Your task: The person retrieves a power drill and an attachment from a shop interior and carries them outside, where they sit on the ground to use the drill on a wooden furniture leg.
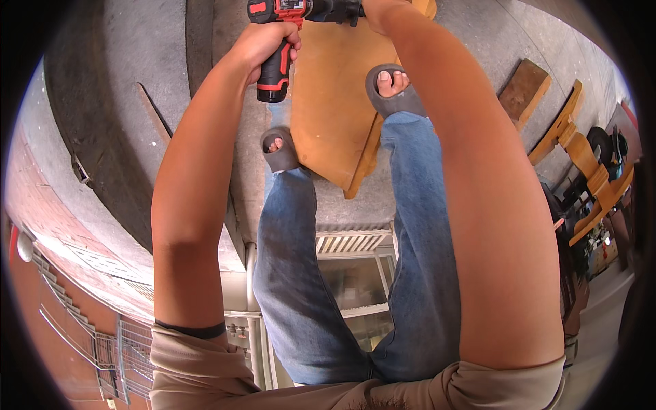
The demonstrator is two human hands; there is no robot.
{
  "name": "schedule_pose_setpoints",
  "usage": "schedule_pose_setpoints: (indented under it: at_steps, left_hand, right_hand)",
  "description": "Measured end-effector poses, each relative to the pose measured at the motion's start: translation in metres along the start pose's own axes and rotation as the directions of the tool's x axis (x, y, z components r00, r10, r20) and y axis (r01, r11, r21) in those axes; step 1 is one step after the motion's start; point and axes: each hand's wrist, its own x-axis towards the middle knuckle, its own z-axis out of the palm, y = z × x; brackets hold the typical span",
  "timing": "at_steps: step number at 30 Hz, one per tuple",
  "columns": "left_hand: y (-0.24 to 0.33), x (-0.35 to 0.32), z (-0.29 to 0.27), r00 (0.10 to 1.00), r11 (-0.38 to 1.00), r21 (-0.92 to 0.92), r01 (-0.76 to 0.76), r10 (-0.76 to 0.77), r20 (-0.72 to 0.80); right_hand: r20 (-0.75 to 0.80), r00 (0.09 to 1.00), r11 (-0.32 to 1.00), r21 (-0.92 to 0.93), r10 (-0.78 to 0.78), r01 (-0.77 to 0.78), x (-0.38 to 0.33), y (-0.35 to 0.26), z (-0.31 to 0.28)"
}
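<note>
At the top edge, my left hand (268, 44) is wrapped round the grip of a red and black cordless drill (275, 75). The drill's body lies sideways, its dark front end pointing right. Beside that front end is my right hand (377, 15), cut off by the picture's upper edge, so its fingers are hidden and I cannot tell whether it touches the drill. Beneath both hands a large orange-brown wooden panel (335, 102) with an angled near end lies on the ground between my feet.
My feet, in grey slides (393, 96), stand on either side of the panel. At right lie a brown wooden block (525, 92) and curved wooden pieces (581, 154), with dark clutter beyond. A thin strip (154, 113) lies at left, near a dark band across the ground.
</note>
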Motion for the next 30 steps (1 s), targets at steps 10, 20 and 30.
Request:
schedule_pose_setpoints:
  at_steps: [10,20,30]
  left_hand:
    - [-0.0048,-0.0003,0.0033,0.999,0.998,-0.046,-0.041,0.039,-0.027]
    - [-0.0081,0.0016,0.0021,0.999,0.998,-0.048,-0.036,0.036,-0.01]
    - [-0.0049,-0.0024,0.0039,1.0,1.0,-0.018,-0.01,0.01,-0.001]
  right_hand:
    - [-0.002,1.0,1.0,0.014,0.007,-0.007,-0.0041,-0.0007,0.0021]
    - [0.009,1.0,1.0,0.015,0.017,-0.017,-0.009,-0.0015,0.0014]
    - [-0.003,1.0,0.999,0.045,0.021,-0.021,-0.0086,-0.0001,0.0036]
